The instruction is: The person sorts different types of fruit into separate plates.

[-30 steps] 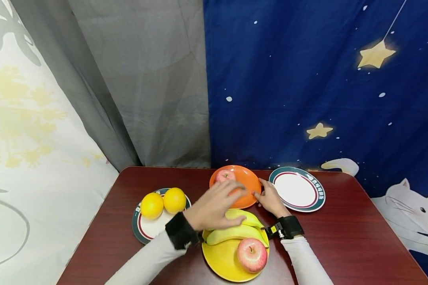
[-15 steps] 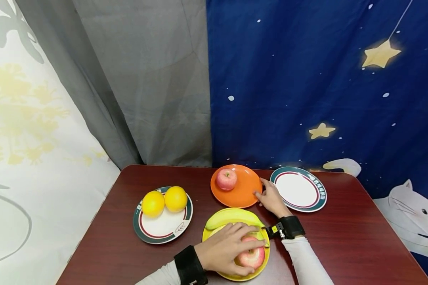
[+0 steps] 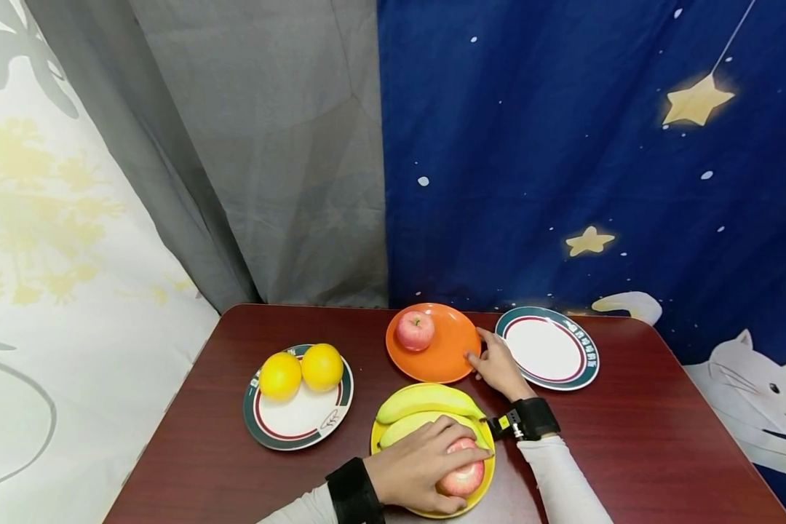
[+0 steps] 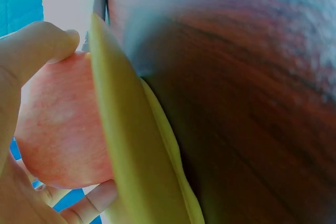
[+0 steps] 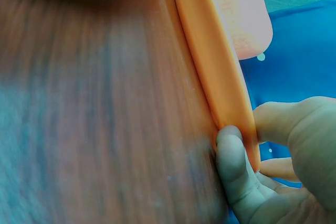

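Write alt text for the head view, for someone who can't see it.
A person's left hand grips an apple beside bananas on a yellow plate, while the right hand pinches the edge of an orange plate holding another apple. Two round yellow fruits sit on a green-rimmed plate at left; a similar plate lies at right.

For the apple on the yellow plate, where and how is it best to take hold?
Probably round its widest part, coming from above and left, like the left hand: the apple is round, and bananas lie along its far side.
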Demonstrator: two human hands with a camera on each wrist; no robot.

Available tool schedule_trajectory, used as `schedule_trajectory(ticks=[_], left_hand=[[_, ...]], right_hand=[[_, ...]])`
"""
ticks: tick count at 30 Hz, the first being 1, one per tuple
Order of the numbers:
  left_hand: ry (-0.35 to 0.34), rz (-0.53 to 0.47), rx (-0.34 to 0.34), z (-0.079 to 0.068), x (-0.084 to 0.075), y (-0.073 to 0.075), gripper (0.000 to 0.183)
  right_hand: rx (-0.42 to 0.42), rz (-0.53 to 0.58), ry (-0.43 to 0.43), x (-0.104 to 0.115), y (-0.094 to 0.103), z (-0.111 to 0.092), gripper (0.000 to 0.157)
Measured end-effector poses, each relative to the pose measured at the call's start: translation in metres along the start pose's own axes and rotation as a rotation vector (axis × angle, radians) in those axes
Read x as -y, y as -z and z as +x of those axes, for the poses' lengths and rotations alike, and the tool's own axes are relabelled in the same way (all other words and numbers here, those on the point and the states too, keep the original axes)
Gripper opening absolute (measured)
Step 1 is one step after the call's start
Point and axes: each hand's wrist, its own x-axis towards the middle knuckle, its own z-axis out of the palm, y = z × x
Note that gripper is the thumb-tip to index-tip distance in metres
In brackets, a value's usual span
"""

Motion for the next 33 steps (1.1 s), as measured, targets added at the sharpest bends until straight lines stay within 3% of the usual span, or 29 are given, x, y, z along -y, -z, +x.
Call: schedule_trajectory(ticks=[6,12,14,18,21,24,27,33], left_hand=[[-0.023,-0.033,-0.034,0.005,0.001,0.012,0.067],[-0.037,0.014,-0.264,0.026,0.013,0.047,0.065],[-0.036,0.032,-0.335,0.039,0.021,0.064,0.066],[0.009,0.025,-0.407,0.068,0.045,0.092,0.067],[0.084,0.019,-0.403,0.091,0.065,0.101,0.065],[0.167,0.035,-0.359,0.111,0.084,0.1,0.063],[0.231,0.058,-0.298,0.122,0.101,0.091,0.063],[0.37,0.115,-0.18,0.131,0.126,0.065,0.069]], right_hand=[[-0.009,0.001,0.003,-0.002,0.001,-0.002,0.065],[-0.036,-0.035,0.033,-0.003,0.001,-0.002,0.065],[-0.067,-0.086,0.094,-0.005,0.002,-0.003,0.061],[-0.186,-0.173,0.323,-0.009,0.001,-0.001,0.048],[-0.194,-0.132,0.331,-0.012,0.0,0.0,0.038],[-0.118,-0.024,0.172,-0.01,0.0,-0.001,0.036],[-0.07,0.021,0.096,-0.007,0.0,-0.002,0.035],[-0.078,0.008,0.028,-0.003,0.001,0.0,0.053]])
